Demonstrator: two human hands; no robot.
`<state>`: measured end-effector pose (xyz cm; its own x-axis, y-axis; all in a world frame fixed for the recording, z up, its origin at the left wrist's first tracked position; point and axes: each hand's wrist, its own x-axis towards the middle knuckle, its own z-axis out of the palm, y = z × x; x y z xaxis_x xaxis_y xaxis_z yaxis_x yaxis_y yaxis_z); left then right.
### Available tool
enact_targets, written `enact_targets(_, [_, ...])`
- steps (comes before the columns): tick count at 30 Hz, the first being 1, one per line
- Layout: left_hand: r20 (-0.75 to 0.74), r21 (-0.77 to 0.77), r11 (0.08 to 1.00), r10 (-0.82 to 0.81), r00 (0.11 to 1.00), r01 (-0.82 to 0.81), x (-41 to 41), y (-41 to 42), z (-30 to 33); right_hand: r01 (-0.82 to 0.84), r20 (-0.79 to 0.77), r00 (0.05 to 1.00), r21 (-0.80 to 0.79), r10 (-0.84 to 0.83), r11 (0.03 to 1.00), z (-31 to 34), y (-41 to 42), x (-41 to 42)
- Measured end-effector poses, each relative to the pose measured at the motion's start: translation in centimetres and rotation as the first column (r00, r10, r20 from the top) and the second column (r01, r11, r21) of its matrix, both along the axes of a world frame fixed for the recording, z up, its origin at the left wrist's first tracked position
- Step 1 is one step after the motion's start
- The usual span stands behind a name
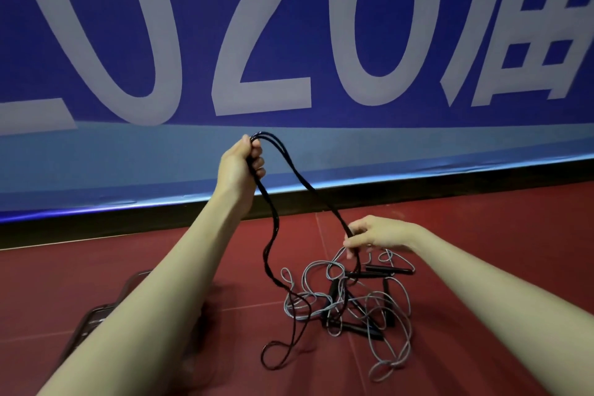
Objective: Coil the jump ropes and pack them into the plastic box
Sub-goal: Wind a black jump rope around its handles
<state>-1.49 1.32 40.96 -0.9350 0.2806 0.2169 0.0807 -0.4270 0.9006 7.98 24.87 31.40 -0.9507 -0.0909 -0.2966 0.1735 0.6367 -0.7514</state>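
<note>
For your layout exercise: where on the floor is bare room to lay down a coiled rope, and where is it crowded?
Bare red floor lies right of the tangled ropes and along the black skirting. The middle, under the right hand, is crowded; the plastic box fills the lower left.

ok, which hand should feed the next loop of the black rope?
Right hand: it pinches the black jump rope low, just above the tangled pile. The left hand is raised, gripping the gathered loops, so probably best left as anchor.

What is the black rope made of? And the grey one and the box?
Black rope: looks like smooth plastic or rubber cord, slightly glossy. Grey rope: speckled, probably braided or coated cord. Plastic box: clear see-through plastic, mostly hidden by the arm.
</note>
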Motion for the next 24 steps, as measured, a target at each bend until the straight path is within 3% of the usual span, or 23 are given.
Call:
enact_targets(4, [0.03,-0.252,0.959,0.144,0.989,-0.132,-1.8,-2.1,-3.2,0.206,-0.152,0.961,-0.173,-0.232,0.963,-0.1,0.4,-0.2])
enact_targets(7, [0.126,-0.408,0.908,0.16,0.979,-0.096,-2.6,-3.1,-6.0,0.255,-0.356,0.878,-0.221,-0.321,0.941,1.5,0.3,-0.7])
enact_targets(9, [0.105,-0.596,0.801,0.145,0.984,-0.054,-2.4,-3.1,-7.2,0.239,-0.418,0.853,-0.218,-0.312,0.946,2.9,-0.4,-0.8])
enact_targets(11, [-0.035,-0.744,0.661,0.106,0.994,-0.096,-1.9,-2.7,-7.8,0.203,-0.468,0.849,-0.139,-0.245,0.969,4.3,-1.3,-0.7])
enact_targets(12, [-0.101,-0.757,0.642,0.063,0.993,-0.118,-1.6,-2.3,-7.6,0.183,-0.496,0.844,-0.087,-0.202,0.979,4.9,-1.9,-0.7])
enact_targets(15, [-0.13,-0.689,0.724,-0.101,0.986,-0.017,-0.2,-0.4,-6.1,0.149,-0.544,0.834,0.063,-0.091,0.987,6.0,-3.6,-0.6])
enact_targets(20, [0.055,-0.537,0.804,-0.27,0.961,0.257,1.5,2.3,-4.7,0.205,-0.588,0.793,0.012,-0.159,0.979,6.4,-3.9,-0.8])
enact_targets(24, [0.139,-0.469,0.791,-0.374,0.917,0.393,1.9,2.2,-4.4,0.231,-0.594,0.796,0.12,-0.117,0.965,5.7,-3.1,-0.4])
